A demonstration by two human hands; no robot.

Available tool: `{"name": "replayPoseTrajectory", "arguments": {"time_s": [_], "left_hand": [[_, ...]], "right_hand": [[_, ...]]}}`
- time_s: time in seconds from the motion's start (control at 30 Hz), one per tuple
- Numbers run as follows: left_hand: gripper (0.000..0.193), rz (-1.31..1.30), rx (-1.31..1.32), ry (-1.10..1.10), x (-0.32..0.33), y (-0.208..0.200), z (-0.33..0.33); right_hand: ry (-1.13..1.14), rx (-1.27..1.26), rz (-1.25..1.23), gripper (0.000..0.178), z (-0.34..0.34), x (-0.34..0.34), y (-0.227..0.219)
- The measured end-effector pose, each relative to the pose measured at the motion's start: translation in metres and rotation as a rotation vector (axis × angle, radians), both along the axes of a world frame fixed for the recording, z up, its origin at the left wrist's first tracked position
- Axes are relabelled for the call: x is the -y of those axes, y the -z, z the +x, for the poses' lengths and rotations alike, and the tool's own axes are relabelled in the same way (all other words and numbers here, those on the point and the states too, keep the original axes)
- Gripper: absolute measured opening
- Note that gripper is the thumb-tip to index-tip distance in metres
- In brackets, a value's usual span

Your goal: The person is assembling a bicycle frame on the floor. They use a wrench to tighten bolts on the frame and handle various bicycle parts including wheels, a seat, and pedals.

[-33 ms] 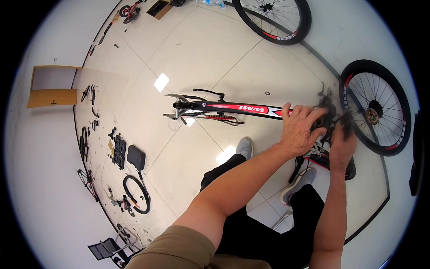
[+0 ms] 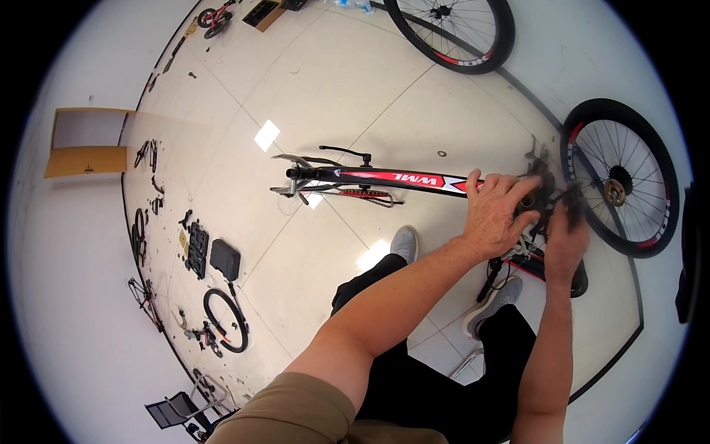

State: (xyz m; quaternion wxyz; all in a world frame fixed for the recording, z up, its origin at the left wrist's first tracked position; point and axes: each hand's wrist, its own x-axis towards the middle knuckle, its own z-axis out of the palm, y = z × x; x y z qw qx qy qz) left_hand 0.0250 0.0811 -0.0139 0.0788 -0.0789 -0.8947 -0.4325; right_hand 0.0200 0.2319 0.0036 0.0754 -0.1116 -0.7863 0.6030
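A black, red and white bicycle frame (image 2: 399,177) stretches across the middle of the view, with its chain (image 2: 370,194) and a crank arm (image 2: 346,152) attached. My left hand (image 2: 492,211) is closed round the right end of the frame, thumb and fingers curled near a round tube opening. Just right of it, my right hand (image 2: 567,248) is closed on a dark part (image 2: 571,201), smeared by motion, whose kind I cannot make out. Below both hands shows a red and black bicycle part (image 2: 526,260), partly covered by them.
Two spoked wheels (image 2: 620,177) lie at the right and top right. A tool case (image 2: 197,251), a dark grey box (image 2: 225,259) and a small tyre (image 2: 225,320) lie on the left floor. An open cardboard box (image 2: 87,161) stands far left. My shoes (image 2: 404,244) are near the frame.
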Motion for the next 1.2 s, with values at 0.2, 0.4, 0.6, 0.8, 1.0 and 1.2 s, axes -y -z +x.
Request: {"name": "replayPoseTrajectory", "arguments": {"time_s": [0.2, 0.4, 0.6, 0.8, 1.0, 1.2], "left_hand": [[0.049, 0.004, 0.02, 0.012, 0.001, -0.003, 0.0], [0.046, 0.009, 0.004, -0.003, -0.001, -0.001, -0.001], [0.047, 0.005, -0.01, -0.008, -0.001, 0.002, -0.002], [0.047, -0.015, -0.01, -0.005, -0.001, 0.002, -0.002], [0.048, -0.014, -0.007, 0.002, -0.001, 0.004, -0.002], [0.049, 0.0, 0.003, 0.013, 0.001, -0.003, -0.001]], "right_hand": [[-0.054, 0.017, -0.029, 0.024, -0.002, -0.006, 0.004], [-0.077, -0.077, 0.058, 0.028, -0.002, -0.001, 0.001], [-0.095, -0.12, 0.156, 0.029, -0.001, -0.003, 0.006], [-0.076, -0.11, 0.19, 0.028, 0.0, -0.001, 0.004], [-0.071, -0.1, 0.188, 0.029, 0.002, 0.0, 0.002], [-0.101, -0.007, 0.121, 0.039, 0.002, -0.004, 0.004]]}}
